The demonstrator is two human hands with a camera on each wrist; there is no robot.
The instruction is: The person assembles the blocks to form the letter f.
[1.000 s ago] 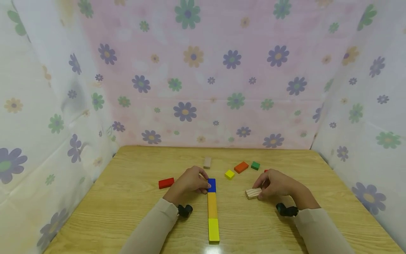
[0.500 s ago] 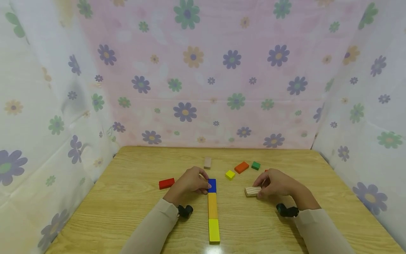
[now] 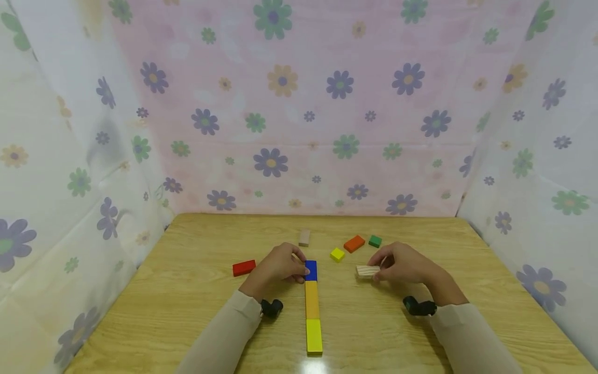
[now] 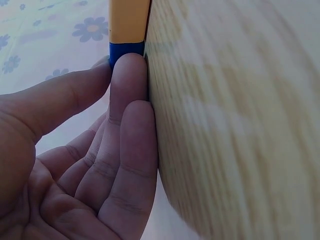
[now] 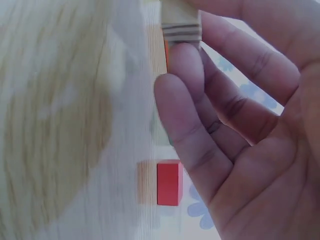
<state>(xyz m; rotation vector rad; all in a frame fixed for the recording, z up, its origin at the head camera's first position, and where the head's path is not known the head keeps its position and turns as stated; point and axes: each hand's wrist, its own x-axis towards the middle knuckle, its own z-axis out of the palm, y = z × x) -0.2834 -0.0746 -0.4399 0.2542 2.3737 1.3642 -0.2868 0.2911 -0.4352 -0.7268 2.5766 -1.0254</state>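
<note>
A row of three blocks runs toward me on the table: a blue block (image 3: 311, 270) at the far end, an orange-yellow block (image 3: 312, 300) in the middle and a yellow block (image 3: 314, 336) nearest. My left hand (image 3: 280, 264) holds the blue block from its left side, thumb and fingertips against it. In the left wrist view, the blue block (image 4: 126, 49) is partly hidden by a fingertip. To the right of the row, my right hand (image 3: 405, 265) pinches a plain striped wooden block (image 3: 366, 271). Its striped end (image 5: 182, 33) shows in the right wrist view.
On the left lies a red block (image 3: 244, 268). Farther back are a pale wood block (image 3: 304, 238), a small yellow block (image 3: 337, 254), an orange block (image 3: 354, 244) and a green block (image 3: 375, 241). Another red block (image 5: 169, 182) appears in the right wrist view.
My right hand has moved slightly away from me and to the left with the wooden block. The left hand stays at the blue block. The whole head view has shifted a little.
</note>
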